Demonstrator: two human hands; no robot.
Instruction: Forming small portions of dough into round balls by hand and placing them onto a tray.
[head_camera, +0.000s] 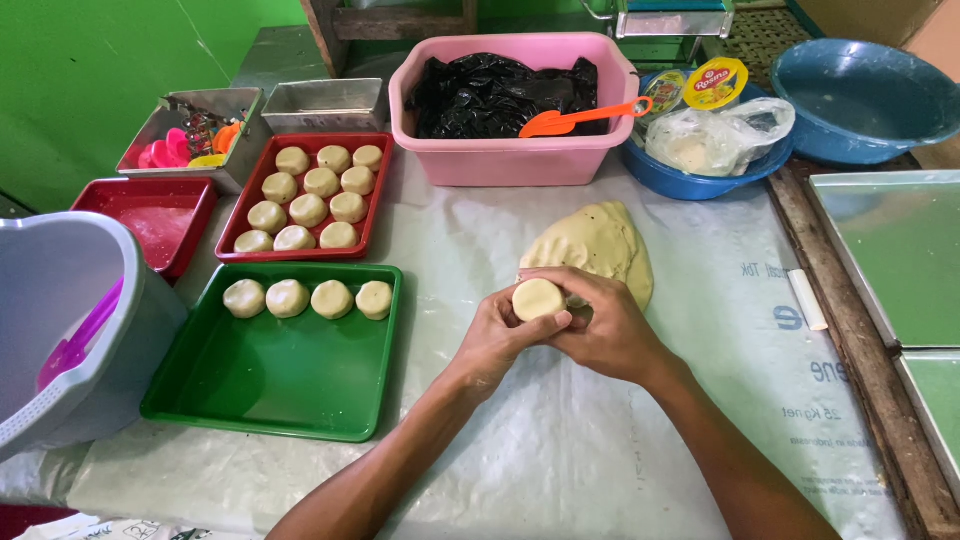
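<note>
Both hands meet over the middle of the counter (560, 440), which is covered with a clear plastic sheet. Left hand (497, 338) and right hand (607, 330) are cupped together, grasping one round dough ball (538, 298) between fingers and thumbs, its flat top showing. Just behind the hands, touching the right one, lies the dough lump (597, 243), a flattened pale mass. Toward the counter's left edge sits a green tray (280, 385) with four shaped dough pieces in a row along its far side. Behind it a red tray (305, 195) holds eleven more. At the far edge stands a pink tub (515, 150) lined with black plastic, an orange spatula (580, 117) resting across its rim. A blue basin (700, 180) sits beside it.
</note>
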